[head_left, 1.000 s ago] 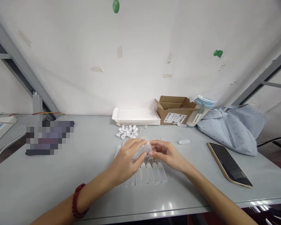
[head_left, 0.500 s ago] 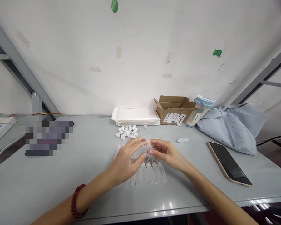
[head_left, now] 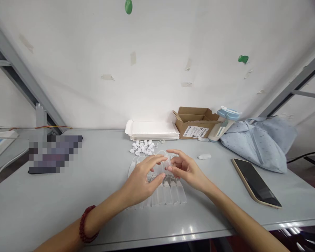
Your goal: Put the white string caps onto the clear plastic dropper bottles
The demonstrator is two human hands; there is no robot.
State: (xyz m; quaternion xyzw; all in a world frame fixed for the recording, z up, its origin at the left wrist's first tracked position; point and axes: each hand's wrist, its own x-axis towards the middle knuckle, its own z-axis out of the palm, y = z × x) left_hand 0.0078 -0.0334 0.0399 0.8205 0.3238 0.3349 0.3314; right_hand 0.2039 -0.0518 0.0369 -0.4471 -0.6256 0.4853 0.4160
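Translucent bottle [head_left: 167,164] is held between two hands over the middle of a gray surface [head_left: 102,157]. The left hand [head_left: 144,176] keeps a narrow grip, index finger toward the far end and thumb toward the near end; the right hand [head_left: 187,170] has its thumb against the right side, its fingers partly open. Its index finger, close to the top half a second ago, has lifted clear, suggesting a loosened or shifting hold; how firmly the right grip bears on the bottle cannot be told. Beneath and nearer lie rows of similar bottles [head_left: 168,194] with thin loops, their contents too faint to make out. White caps [head_left: 143,147] are heaped just beyond, and a lone bottle [head_left: 204,156] lies to the right. Farther back, a cardboard box [head_left: 195,129] stands open beside a stack of white packets [head_left: 153,129], its floor hidden by the front wall. A lidded tumbler [head_left: 223,126] and a blue cloth bag [head_left: 254,145] at right conceal whatever they hold, with a phone [head_left: 256,183] lying nearer.
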